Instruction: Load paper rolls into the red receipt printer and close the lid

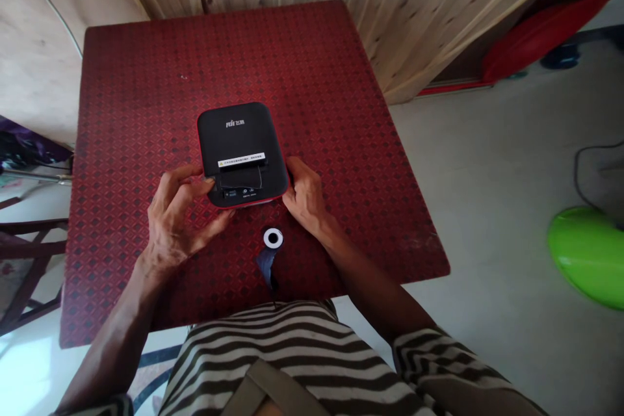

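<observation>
Striped shirt [292,351] cut off below; hands cover printer's [241,149] lower corners.

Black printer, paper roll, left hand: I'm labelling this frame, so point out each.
black printer [237,136], head view, middle of its lid.
paper roll [273,238], head view, its white ring.
left hand [175,221], head view, back of hand.

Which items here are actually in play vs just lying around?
In play:
- black printer, gripped by left hand and right hand
- paper roll, just in front of it

Lying about:
- green object on floor
- red object by wall
- wooden chair
</observation>
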A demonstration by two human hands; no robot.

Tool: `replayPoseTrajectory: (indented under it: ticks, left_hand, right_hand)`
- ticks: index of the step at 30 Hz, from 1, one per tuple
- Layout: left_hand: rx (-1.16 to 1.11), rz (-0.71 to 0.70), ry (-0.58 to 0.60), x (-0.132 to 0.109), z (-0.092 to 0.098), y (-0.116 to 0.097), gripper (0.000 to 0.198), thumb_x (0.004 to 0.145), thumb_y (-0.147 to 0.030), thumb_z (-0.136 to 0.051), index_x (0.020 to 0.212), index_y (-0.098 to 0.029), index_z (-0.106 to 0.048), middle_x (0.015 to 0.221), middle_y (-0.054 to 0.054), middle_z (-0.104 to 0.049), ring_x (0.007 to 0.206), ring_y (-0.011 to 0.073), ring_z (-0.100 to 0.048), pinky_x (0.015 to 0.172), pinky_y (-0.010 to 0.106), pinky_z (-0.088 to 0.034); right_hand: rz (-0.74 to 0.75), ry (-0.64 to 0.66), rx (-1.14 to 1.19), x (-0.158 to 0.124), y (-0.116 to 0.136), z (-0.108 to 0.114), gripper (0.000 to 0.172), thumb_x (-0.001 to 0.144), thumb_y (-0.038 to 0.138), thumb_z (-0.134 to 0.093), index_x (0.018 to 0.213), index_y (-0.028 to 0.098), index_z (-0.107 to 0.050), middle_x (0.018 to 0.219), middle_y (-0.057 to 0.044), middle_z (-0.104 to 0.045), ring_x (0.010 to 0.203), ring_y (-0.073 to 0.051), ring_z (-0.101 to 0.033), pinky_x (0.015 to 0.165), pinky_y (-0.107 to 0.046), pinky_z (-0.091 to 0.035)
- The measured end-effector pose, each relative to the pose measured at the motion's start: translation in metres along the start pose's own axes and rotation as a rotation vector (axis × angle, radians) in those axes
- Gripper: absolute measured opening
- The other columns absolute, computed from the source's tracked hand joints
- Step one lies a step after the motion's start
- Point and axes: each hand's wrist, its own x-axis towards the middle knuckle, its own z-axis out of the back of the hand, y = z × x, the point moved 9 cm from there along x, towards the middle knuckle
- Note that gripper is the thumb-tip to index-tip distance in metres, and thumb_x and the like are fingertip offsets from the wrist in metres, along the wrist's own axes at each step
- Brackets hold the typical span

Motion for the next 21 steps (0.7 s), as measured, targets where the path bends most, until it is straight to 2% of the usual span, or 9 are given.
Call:
replayPoseTrajectory:
  ticks: [10,16,18,21]
  left_hand:
    - [-0.027,-0.006,-0.042,0.001,0.0,0.005,0.043,0.087,-0.043,-0.086,0.12,-0.026,-0.065,0.127,0.007,-0.067,0.109,0.022,-0.072,0.09,0.039,-0.065]
    - [-0.032,-0.025,-0.072,-0.001,-0.001,0.001,0.042,0.088,-0.041,-0.084,0.122,-0.025,-0.064,0.124,0.008,-0.067,0.11,0.0224,-0.071,0.093,0.038,-0.064]
    - [-0.036,-0.018,-0.1,-0.004,-0.001,0.001,0.044,0.09,-0.04,-0.082,0.126,-0.025,-0.063,0.123,0.008,-0.067,0.111,0.0226,-0.071,0.095,0.039,-0.064]
    - [-0.051,-0.024,-0.124,-0.009,-0.002,0.001,0.049,0.09,-0.038,-0.081,0.133,-0.024,-0.06,0.123,0.008,-0.067,0.113,0.0228,-0.071,0.098,0.038,-0.064]
  right_hand:
    - [-0.002,-0.042,0.002,0.0,-0.003,-0.003,0.018,0.101,0.021,-0.046,0.09,0.024,-0.059,0.087,-0.003,-0.067,0.08,-0.019,-0.063,0.077,-0.032,-0.049]
    - [-0.015,-0.025,-0.015,0.003,-0.002,-0.003,0.018,0.099,0.019,-0.047,0.091,0.023,-0.062,0.089,-0.004,-0.071,0.08,-0.019,-0.067,0.077,-0.032,-0.052]
    - [-0.003,-0.036,-0.02,0.005,0.003,0.005,0.016,0.098,0.018,-0.05,0.094,0.023,-0.065,0.091,-0.005,-0.074,0.082,-0.02,-0.069,0.077,-0.032,-0.054]
    - [0.068,-0.144,-0.063,0.013,0.025,0.035,0.018,0.102,0.019,-0.053,0.104,0.022,-0.07,0.1,-0.007,-0.078,0.09,-0.021,-0.073,0.08,-0.034,-0.057]
